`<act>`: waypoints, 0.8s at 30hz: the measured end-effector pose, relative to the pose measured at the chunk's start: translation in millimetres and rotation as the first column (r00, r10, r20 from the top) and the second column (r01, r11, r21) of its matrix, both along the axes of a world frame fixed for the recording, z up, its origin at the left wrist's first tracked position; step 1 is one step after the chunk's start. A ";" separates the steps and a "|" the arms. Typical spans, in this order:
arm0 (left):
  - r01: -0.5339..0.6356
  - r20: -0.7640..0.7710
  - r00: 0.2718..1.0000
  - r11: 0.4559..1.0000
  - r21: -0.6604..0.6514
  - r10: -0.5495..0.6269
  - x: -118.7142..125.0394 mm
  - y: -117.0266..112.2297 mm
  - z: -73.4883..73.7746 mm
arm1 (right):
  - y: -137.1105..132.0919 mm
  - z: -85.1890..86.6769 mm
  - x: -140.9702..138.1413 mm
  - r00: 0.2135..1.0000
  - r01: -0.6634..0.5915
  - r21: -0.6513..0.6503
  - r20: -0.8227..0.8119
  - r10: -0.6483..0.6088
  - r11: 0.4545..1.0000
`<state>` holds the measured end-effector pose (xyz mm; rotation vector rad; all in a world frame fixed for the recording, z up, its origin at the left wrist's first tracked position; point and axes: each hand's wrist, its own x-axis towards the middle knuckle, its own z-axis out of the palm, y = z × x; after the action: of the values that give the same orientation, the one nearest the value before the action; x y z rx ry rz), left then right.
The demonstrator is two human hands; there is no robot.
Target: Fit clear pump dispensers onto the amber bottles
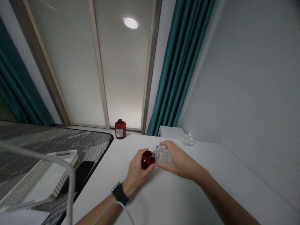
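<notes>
The left hand (137,172) has its fingers closed around a dark red bottle (147,160), its neck against a clear bottle (163,155) gripped by the right hand (179,159), over the white worktop (164,200)

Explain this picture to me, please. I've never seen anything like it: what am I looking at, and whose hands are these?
There's no machine here. These are a person's own bare hands, filmed by a camera worn on their head, looking forward and down. The left hand, wearing a black-strapped watch, holds a round dark red bottle. The right hand holds a clear square container right beside it. Below them is a white table. Farther off stands a red bottle with a black cap.
</notes>
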<state>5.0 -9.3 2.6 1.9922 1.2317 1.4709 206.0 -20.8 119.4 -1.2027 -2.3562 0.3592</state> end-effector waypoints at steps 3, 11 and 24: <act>0.000 -0.007 1.000 1.000 -0.004 0.000 -0.4 0.2 -0.8 | 0.7 -1.6 0.0 0.999 -0.027 0.022 -0.018 0.027 0.999; -0.001 0.006 1.000 1.000 -0.004 0.001 -0.4 -0.9 0.8 | 0.9 -1.9 0.0 0.999 -0.050 0.047 -0.016 0.051 0.998; 0.000 0.025 1.000 1.000 -0.019 0.000 0.9 -1.0 0.2 | 1.8 -3.3 -1.3 0.999 -0.037 0.074 -0.011 0.037 0.997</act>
<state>6.0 -10.3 2.8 1.9558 1.2310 1.4734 204.7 -19.0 116.1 -1.1211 -2.3627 0.2877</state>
